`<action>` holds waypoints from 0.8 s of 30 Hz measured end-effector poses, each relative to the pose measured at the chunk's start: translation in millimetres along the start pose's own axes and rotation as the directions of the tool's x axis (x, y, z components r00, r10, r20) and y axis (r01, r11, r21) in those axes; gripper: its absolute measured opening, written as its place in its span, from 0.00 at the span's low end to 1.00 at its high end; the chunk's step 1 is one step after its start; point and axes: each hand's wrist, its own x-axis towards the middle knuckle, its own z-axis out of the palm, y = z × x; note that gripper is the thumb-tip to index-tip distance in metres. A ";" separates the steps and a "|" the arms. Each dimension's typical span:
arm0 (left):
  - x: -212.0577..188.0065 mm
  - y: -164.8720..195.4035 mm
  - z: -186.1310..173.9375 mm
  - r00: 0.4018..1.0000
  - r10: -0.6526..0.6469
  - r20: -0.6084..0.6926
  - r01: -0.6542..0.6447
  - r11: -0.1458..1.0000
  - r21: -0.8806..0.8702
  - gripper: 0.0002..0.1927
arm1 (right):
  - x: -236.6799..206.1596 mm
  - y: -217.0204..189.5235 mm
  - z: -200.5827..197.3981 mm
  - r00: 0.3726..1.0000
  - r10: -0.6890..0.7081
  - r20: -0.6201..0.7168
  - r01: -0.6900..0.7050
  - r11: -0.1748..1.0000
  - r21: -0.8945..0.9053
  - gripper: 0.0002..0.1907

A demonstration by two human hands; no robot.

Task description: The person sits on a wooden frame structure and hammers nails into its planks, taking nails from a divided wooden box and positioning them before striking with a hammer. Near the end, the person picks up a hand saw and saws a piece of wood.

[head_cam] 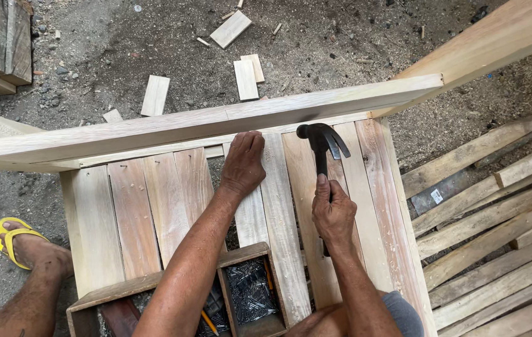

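Wooden slats point(281, 206) pinned flat by open left hand point(244, 163); right hand point(333, 212) grips hammer point(323, 145), head raised beside, nail box point(250, 293) below wrists.

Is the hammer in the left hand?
No, the right hand grips the hammer; the left hand rests flat on the slats.

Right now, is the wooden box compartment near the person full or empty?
Neither: the right compartment of the wooden box holds a dark layer of nails across its bottom, below the rim.

Left hand point(243, 163) flat, palm down, fingers together, right hand point(333, 211) fisted, both forearms extended forward
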 end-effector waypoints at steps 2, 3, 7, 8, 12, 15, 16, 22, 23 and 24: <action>1.5 -0.1 -2.6 0.999 0.016 -0.036 -0.016 1.000 -0.017 0.13 | -0.2 0.9 3.0 1.000 0.009 -0.005 -0.009 1.000 0.008 0.32; 2.0 0.0 -3.2 0.998 0.024 -0.052 -0.026 0.999 -0.028 0.11 | 0.1 1.8 5.3 0.998 0.031 0.045 -0.031 0.999 -0.017 0.31; 1.9 -0.5 -3.3 0.998 0.011 -0.062 -0.016 0.996 -0.087 0.11 | 1.2 7.2 16.2 0.978 0.106 0.182 -0.084 0.988 -0.126 0.30; 1.1 -0.8 -3.1 0.997 0.024 -0.077 -0.030 0.996 -0.083 0.11 | 0.9 8.6 18.4 0.972 0.116 0.203 -0.085 0.985 -0.152 0.31; -3.2 -3.3 -2.3 0.994 0.033 -0.105 -0.044 0.994 -0.099 0.15 | -0.8 12.9 22.1 0.978 0.050 0.204 -0.028 0.994 -0.108 0.30; -4.3 -6.2 -1.9 0.988 0.042 -0.146 -0.066 0.985 -0.160 0.14 | -2.1 14.0 22.2 0.982 0.075 0.171 -0.062 0.995 -0.083 0.30; -4.5 -7.2 -1.9 0.993 -0.018 -0.119 -0.007 0.979 -0.204 0.15 | -2.6 14.0 22.2 0.983 0.083 0.161 -0.070 0.994 -0.088 0.30; -9.0 -10.8 -7.8 0.950 -0.248 -0.189 0.161 0.909 -0.384 0.12 | -6.1 10.9 27.8 0.989 0.030 0.144 -0.019 0.997 -0.078 0.30; -12.0 -9.8 -9.4 0.947 -0.282 -0.151 0.197 0.887 -0.418 0.14 | -6.8 9.8 29.3 0.990 0.014 0.140 -0.006 0.998 -0.057 0.30; -14.9 -8.1 -11.4 0.943 -0.313 -0.113 0.233 0.862 -0.450 0.16 | -7.2 8.6 30.8 0.989 0.027 0.147 -0.019 0.998 -0.058 0.31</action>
